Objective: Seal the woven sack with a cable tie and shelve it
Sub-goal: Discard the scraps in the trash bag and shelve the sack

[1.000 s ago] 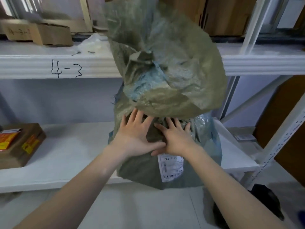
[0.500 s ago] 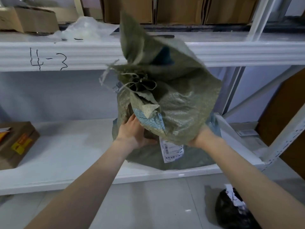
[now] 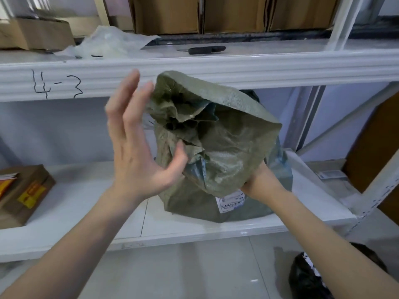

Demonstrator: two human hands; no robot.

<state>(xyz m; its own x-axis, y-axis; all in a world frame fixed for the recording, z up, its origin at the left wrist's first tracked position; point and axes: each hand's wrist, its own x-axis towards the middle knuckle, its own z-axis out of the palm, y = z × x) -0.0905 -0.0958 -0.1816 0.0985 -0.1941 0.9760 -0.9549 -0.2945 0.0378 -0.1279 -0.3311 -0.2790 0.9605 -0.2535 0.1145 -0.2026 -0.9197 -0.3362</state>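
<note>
So the green woven sack (image 3: 218,152) sits on the lower shelf (image 3: 82,203) of a white metal rack, its loose neck flopped forward over the body and its white barcode label (image 3: 232,200) facing me. My left hand (image 3: 138,152) is spread wide beside the neck, thumb brushing the crumpled fabric, gripping nothing. My right hand (image 3: 257,184) is tucked under the overhanging fold, mostly hidden, so I cannot tell whether it is closed on the weave or only propping it.

I see no cable tie on the neck (none lying in view either), so I judge the sealing still to do. To do it well I would gather the slack into one tight rope with the left hand, twist it, and keep the right pinching just below so the tie bites on bunched fabric.

The shelf is pale and smooth, with a brown carton (image 3: 23,190) well to the left. The upper shelf beam (image 3: 216,67), marked 4-3, carries a black-handled tool (image 3: 205,49) and crumpled clear plastic (image 3: 108,41). A black bag (image 3: 313,277) lies on the tiled floor.
</note>
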